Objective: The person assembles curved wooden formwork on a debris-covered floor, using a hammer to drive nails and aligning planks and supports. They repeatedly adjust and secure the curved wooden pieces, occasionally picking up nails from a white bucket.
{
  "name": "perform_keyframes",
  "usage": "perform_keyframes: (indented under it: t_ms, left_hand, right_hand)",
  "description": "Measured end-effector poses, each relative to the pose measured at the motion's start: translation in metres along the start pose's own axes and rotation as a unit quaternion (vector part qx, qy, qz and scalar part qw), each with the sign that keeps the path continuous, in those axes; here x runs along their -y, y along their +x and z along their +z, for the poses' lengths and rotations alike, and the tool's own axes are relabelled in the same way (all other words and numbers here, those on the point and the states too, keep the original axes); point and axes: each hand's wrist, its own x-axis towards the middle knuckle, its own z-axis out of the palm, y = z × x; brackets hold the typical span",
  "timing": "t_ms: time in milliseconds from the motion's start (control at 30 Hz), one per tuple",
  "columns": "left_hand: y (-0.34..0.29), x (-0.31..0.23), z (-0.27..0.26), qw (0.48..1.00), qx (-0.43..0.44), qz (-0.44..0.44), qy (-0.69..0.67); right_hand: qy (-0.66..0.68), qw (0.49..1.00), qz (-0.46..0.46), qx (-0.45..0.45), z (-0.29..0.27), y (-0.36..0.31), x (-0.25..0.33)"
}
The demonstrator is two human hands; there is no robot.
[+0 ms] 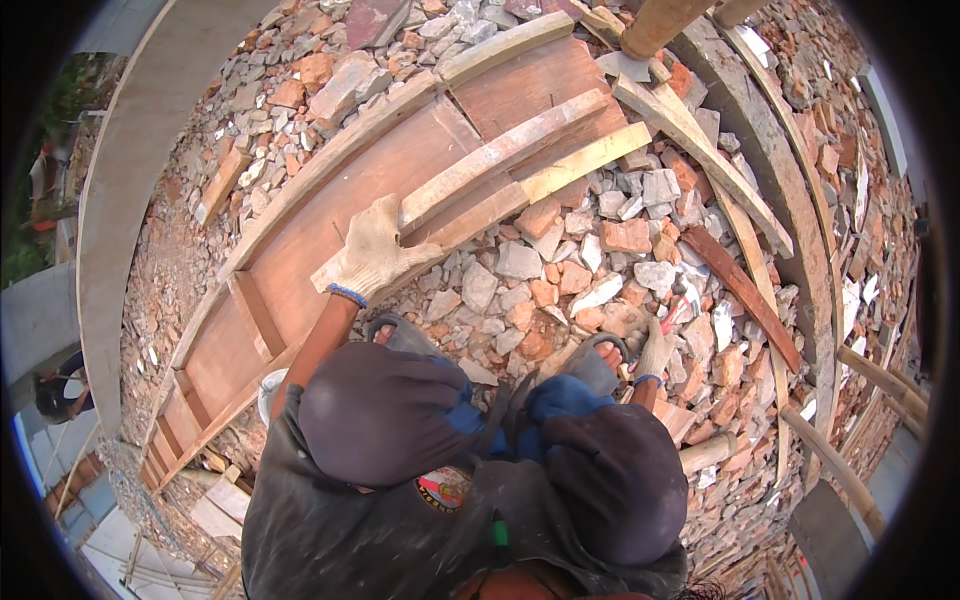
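I squat on broken brick rubble. My left hand (372, 250), in a pale work glove, lies flat with fingers spread on a long reddish wooden formwork panel (300, 250), next to a pale batten (500, 150) on it. My right hand (656, 350), also gloved, is low beside my right knee, closed around a tool with a red handle (680, 305); the tool's head is hard to make out among the stones. My knees (385, 410) and sandalled feet (597, 360) fill the lower middle.
Brick and stone rubble (560, 260) covers the ground. Loose planks (745, 290) and bamboo poles (655, 25) lie at the right and top. A curved concrete edge (120, 200) runs along the left, with a drop beyond it. A white bucket (268, 392) sits by my left knee.
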Motion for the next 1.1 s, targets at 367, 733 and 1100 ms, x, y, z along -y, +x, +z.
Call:
perform_keyframes:
  t_ms: [367, 733, 1100]
  left_hand:
    - [-0.004, -0.003, 0.024, 0.996, -0.065, 0.050, -0.019]
    - [-0.003, -0.017, 0.019, 1.000, 0.007, 0.027, 0.003]
    - [0.004, -0.026, 0.029, 0.999, -0.035, 0.020, 0.018]
  right_hand:
    - [-0.132, 0.990, 0.055, -0.011, 0.007, -0.014, 0.016]
    - [-0.053, 0.998, 0.011, -0.022, 0.001, -0.007, 0.014]
    - [-0.336, 0.937, -0.090, -0.028, -0.054, -0.003, 0.021]
